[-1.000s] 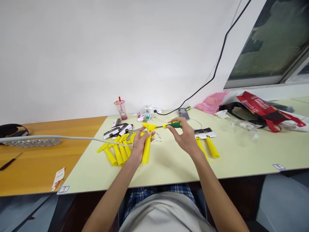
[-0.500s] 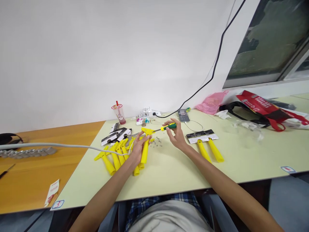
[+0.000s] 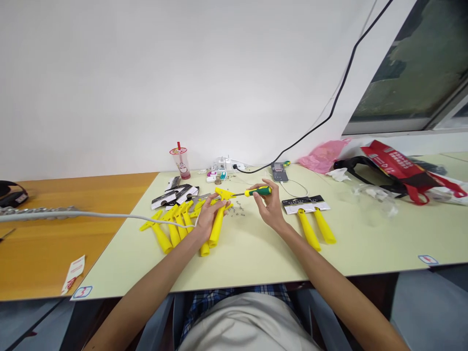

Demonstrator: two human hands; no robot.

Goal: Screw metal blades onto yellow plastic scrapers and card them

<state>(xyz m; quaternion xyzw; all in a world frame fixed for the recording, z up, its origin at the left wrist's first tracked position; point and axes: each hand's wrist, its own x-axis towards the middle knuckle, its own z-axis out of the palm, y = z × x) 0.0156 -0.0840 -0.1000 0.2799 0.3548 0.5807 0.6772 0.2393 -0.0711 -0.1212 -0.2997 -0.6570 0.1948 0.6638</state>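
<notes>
My left hand (image 3: 207,217) is closed around a yellow plastic handle (image 3: 218,226) with a T-shaped head, its tube end pointing down toward me. In my right hand (image 3: 269,207) is a green and yellow screwdriver (image 3: 260,191), held level by the fingertips. The screwdriver's shaft reaches left to the head of the yellow handle; the exact contact at the tip is too small to make out. More yellow handles (image 3: 161,236) lie side by side left of my left hand. Several small screws (image 3: 237,209) are scattered on the table between my hands.
Two yellow-handled scrapers (image 3: 310,229) with black-and-white blade covers lie at right. Similar covers (image 3: 164,200) are piled at left. Behind stand a drink cup (image 3: 181,163) and a phone (image 3: 280,172). A grey cable (image 3: 109,214) crosses to my left wrist. A red bag (image 3: 393,165) lies far right.
The view has shifted slightly. My right-hand fingers have changed position on the screwdriver handle, while the shaft still meets the yellow handle's head. My left hand keeps its hold.
</notes>
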